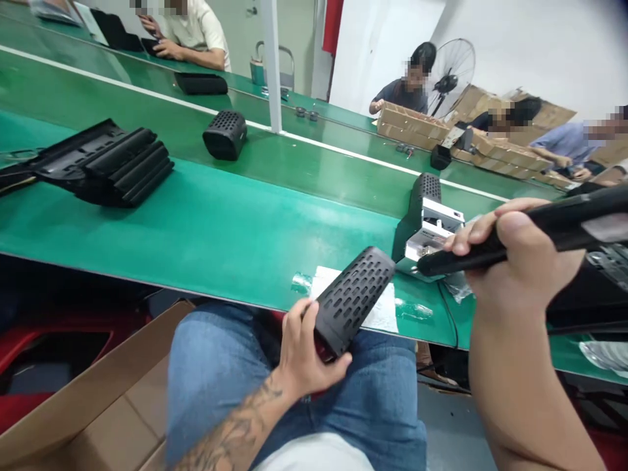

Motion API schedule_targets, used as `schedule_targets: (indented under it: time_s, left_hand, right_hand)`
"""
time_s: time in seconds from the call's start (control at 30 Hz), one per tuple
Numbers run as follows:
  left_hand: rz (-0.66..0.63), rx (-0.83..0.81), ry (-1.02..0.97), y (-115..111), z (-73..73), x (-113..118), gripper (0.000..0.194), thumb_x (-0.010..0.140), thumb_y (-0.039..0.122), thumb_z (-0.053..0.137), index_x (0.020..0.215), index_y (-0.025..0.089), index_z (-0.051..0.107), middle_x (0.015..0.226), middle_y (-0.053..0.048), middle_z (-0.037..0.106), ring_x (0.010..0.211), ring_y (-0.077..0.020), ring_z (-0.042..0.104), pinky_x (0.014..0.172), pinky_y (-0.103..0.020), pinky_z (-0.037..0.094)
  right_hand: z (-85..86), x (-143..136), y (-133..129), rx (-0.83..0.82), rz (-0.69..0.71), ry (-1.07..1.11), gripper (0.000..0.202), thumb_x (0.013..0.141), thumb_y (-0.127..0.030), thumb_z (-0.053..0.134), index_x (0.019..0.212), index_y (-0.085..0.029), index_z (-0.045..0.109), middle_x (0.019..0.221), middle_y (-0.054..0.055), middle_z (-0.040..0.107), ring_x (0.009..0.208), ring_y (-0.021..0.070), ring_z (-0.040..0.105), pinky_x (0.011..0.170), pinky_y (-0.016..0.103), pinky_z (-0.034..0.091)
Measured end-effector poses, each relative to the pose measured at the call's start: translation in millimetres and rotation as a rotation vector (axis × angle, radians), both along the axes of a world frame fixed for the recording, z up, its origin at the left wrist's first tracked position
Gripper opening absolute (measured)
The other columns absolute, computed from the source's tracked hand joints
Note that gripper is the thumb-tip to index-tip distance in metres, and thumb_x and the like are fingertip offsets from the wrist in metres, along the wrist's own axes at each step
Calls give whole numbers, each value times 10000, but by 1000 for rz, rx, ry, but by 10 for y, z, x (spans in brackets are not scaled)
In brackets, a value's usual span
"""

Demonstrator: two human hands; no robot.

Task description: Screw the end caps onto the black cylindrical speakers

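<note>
Green tabletop [235, 222] runs across room; co-worker [199, 33] seated at far side, standing fan [446, 83] by back wall. Left hand [307, 360]: half-curled, fingers and thumb grasping lower end of slotted housing [356, 297]. Right hand [527, 268]: wrapped around black driver [564, 226], its tip just beside housing's upper end; contact cannot be told. Housing: matt black, rounded edges, rows of oblong slots, tilted, over tabletop's near edge, partly covering white sheet [387, 315]. Similar black unit [224, 134] farther back.
</note>
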State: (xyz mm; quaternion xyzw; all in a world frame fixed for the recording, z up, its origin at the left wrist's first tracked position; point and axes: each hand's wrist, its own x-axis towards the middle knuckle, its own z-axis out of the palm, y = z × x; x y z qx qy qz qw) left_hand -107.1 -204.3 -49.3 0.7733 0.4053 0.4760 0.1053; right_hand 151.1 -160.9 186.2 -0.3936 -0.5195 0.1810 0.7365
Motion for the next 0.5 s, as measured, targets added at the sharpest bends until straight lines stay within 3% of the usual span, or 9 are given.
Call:
schedule_targets:
  time_s: [0.1,0.2,0.27,0.37,0.43,0.5]
  left_hand:
    - [-85,17,-50,-556,-108,106,926,862,444,653,1656,156,274,1531,-269,411,1400,-442,493,1050,-659,530]
    - [-271,89,53,-741,-48,216,695,820,203,650,1502,207,517,1476,-207,542,1353,-359,565,1060,-554,569]
    - [-449,211,157,-586,146,292,579,792,147,668,1364,226,637,1390,-146,643,1295,-298,607,1110,-474,556]
    - [-609,348,341,-86,610,404,508,840,166,681,1338,261,664,1448,-80,650,1386,-271,553,1236,-441,440]
    - [-686,295,555,275,913,482,642,838,217,740,1459,253,582,1617,-112,505,1522,-333,426,1304,-516,311]
    - [-729,188,670,561,1106,563,831,779,423,852,1513,212,524,1547,-173,548,1446,-387,491,1274,-557,309]
  right_hand:
    - [-171,525,142,-13,-280,-47,136,800,-139,817,730,-193,713,571,5,633,474,202,641,499,347,548]
    - [-382,827,233,-40,-287,-1,175,793,-153,850,752,-231,698,583,-5,655,503,194,643,539,336,566]
    - [-488,896,251,-51,-265,18,194,789,-146,857,773,-241,688,578,-9,656,506,194,642,550,335,569]
    - [-563,895,232,-73,-245,18,193,793,-148,858,766,-229,685,558,-10,636,481,190,630,533,335,557]
    - [-557,870,198,-82,-239,19,178,804,-165,855,770,-221,689,568,-12,630,474,187,629,529,339,559]
    - [-510,833,146,-90,-239,24,158,808,-177,851,781,-212,699,584,-10,629,479,191,638,532,350,571]
